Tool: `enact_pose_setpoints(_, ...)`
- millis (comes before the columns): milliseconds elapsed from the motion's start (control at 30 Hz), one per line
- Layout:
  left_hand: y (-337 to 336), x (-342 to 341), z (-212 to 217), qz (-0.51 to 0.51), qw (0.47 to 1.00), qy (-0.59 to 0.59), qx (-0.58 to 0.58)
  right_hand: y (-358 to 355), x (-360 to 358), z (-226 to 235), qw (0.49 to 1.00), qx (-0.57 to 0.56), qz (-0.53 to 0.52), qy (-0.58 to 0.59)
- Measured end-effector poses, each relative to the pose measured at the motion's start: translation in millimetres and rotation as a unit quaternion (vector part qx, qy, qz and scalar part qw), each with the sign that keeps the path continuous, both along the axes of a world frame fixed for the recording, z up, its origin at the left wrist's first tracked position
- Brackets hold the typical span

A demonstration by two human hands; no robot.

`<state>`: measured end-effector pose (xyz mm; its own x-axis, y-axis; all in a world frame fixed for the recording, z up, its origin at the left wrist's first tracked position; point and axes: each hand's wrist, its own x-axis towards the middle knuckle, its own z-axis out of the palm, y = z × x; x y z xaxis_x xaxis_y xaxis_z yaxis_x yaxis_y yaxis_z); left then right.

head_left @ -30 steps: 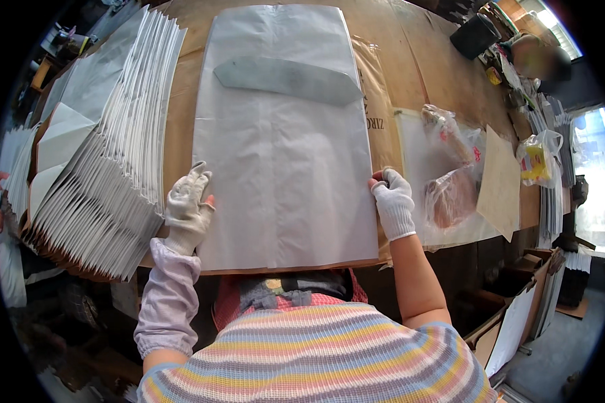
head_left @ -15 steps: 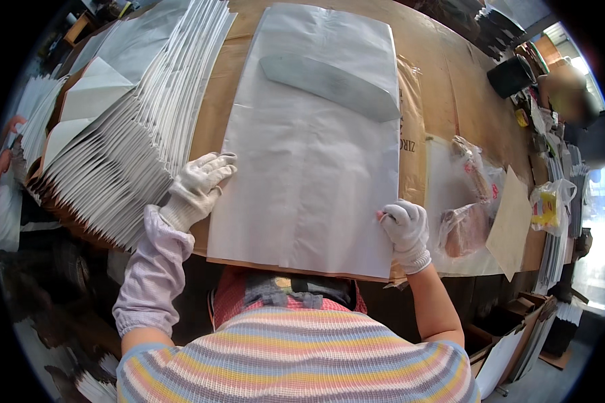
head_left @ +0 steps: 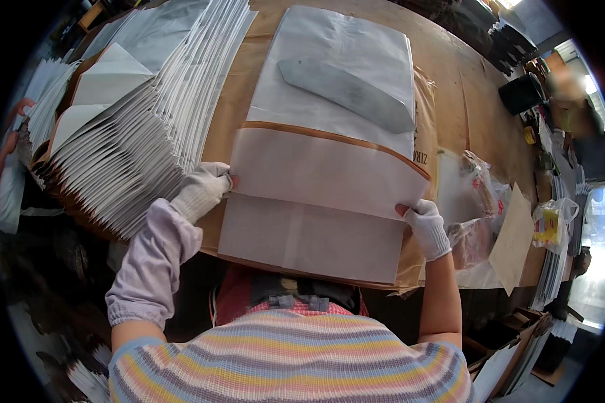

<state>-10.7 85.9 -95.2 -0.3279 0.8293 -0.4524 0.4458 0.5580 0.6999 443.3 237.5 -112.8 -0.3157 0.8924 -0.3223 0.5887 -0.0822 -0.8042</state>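
Two gloved hands work one large white paper sack (head_left: 329, 174) that lies flat on the brown surface (head_left: 450, 74), its near end at the surface's near edge. The near part of the sack is folded up and over, so a brown-edged fold line crosses it about halfway along.

The left hand (head_left: 205, 188) has its grip closed on the left edge of the folded flap, fingers pinching the paper. The right hand (head_left: 425, 225) has its grip closed on the flap's right edge, thumb on top. Both wear white knit gloves; the left arm also has a pale sleeve cover.

One grey, long pointed flat piece (head_left: 346, 91) lies slanted across the far half of the sack.

Along the surface's left edge sits one fanned stack of white sacks (head_left: 134, 127), far too many to count, leaning in overlapped rows. Toward the right edge lie clear plastic bags (head_left: 474, 201), how many I cannot tell, one brown paper sheet (head_left: 512, 238) and one yellow packet (head_left: 550, 225).
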Motion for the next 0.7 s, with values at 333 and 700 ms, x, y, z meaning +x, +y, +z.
enact_pose_setpoints(333, 9.8, 52.7, -42.1, 0.108, 0.902, 0.399, 0.126, -26.1, -44.3, -13.3, 0.928, 0.297, -0.095, -0.202)
enact_pose_setpoints(700, 16.6, 50.8, -40.4, 0.104, 0.911, 0.399, 0.029, -21.5, -53.5, -20.6, 0.811, 0.478, 0.027, -0.336)
